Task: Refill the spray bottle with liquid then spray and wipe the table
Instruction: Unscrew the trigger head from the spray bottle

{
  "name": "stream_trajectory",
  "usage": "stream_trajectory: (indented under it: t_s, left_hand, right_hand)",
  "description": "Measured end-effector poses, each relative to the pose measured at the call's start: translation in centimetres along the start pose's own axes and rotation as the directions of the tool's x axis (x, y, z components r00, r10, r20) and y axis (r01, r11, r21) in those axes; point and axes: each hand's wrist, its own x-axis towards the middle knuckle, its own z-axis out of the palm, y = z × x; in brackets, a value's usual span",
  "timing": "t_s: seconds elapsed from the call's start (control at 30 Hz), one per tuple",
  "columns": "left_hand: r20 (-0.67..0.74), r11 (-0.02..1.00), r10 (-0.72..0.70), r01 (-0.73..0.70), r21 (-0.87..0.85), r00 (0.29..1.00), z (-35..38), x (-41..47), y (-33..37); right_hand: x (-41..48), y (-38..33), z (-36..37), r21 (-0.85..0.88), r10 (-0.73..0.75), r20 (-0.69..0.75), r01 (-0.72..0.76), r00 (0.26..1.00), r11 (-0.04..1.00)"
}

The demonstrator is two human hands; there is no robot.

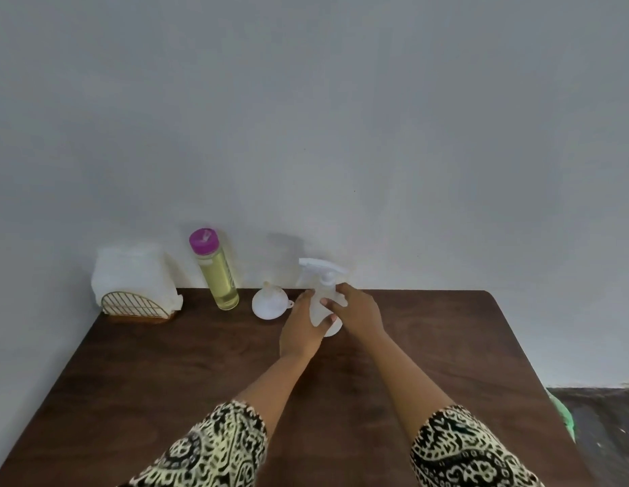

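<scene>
A white translucent spray bottle (321,275) stands upright near the far edge of the dark wooden table (200,381), its trigger head on top. My left hand (300,328) wraps around the bottle's body from the left. My right hand (358,309) grips the bottle's upper part just under the spray head from the right. To the left a white funnel (269,304) lies upside down on the table. Further left stands a tall clear bottle (218,275) of yellowish liquid with a purple cap.
A gold wire holder (135,305) with white napkins (130,272) sits at the table's far left corner against the grey wall. Something green (562,414) shows beyond the table's right edge, above a dark floor.
</scene>
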Motion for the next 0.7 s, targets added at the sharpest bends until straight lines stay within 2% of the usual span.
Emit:
stream_trajectory:
  t_s: [0.27,0.7]
  left_hand:
    - [0.047,0.999,0.015,-0.014,-0.029,0.999,-2.5,-8.0,-1.6]
    - [0.107,0.995,0.052,-0.042,-0.092,0.993,-5.4,-21.0,-5.5]
  right_hand:
    - [-8.4,-0.2,1.7,-0.048,-0.100,-0.099,0.095,0.990,0.994]
    - [-22.0,-1.1,5.5,-0.118,-0.117,-0.149,0.100,0.982,0.988]
